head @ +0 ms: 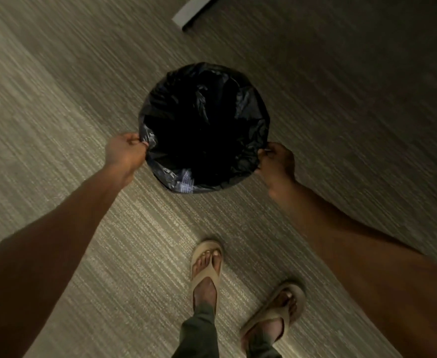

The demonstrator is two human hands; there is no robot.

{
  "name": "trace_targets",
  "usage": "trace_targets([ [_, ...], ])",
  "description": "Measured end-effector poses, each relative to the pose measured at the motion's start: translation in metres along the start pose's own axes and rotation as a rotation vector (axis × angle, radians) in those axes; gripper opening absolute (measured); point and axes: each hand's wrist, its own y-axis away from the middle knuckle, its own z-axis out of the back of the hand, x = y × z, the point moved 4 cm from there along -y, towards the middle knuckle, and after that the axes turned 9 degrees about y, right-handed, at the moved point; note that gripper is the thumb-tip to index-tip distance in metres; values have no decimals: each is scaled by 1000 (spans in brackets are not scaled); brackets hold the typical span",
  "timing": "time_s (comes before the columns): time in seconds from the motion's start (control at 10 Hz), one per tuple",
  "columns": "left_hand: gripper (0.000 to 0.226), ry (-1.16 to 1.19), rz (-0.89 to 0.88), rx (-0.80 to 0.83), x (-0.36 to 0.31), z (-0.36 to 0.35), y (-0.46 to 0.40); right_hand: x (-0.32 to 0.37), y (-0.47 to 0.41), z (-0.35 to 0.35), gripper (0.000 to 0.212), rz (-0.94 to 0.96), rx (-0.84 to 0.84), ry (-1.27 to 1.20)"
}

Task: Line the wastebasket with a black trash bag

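Nearest us, our sandals point(207, 264) stand on the striped carpet point(57, 104), close enough to nudge the bin. Further out, our left hand point(124, 151) pinches the edge of the black trash bag point(204, 99) at one side of the rim, and our right hand point(276, 158) is clamped on the opposite side. The bag is draped over the mouth of the wastebasket, whose body is hidden. We judge that uneven pulling could tear the thin film or slip the far edge off the rim.
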Motion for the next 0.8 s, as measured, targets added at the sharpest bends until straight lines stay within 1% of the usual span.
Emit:
trace_targets([
  [0.1,8,-66,11,-43,0,20,-36,31,-17,-38,18,-3,32,-25],
  [0.2,5,-141,24,-91,4,31,-60,48,-30,-72,18,-48,52,-70],
  [0.3,3,-185,34,-111,11,37,-75,51,-37,-96,23,-79,78,-68],
  [0.4,2,-183,49,-111,17,42,-78,52,-35,-106,20,-78,74,-47],
  [0.5,7,-174,28,-108,22,43,-76,54,-33,-102,20,-56,83,-11],
  [0.6,30,-183,22,-90,17,42,-68,63,-28,-88,22,9,93,122],
  [0.7,69,-307,-68,-123,7,44,-54,74,-23,-67,26,149,-12,396],
  [0.8,85,-450,-373,-107,-17,33,-20,91,-2,-46,49,384,-84,737],
])
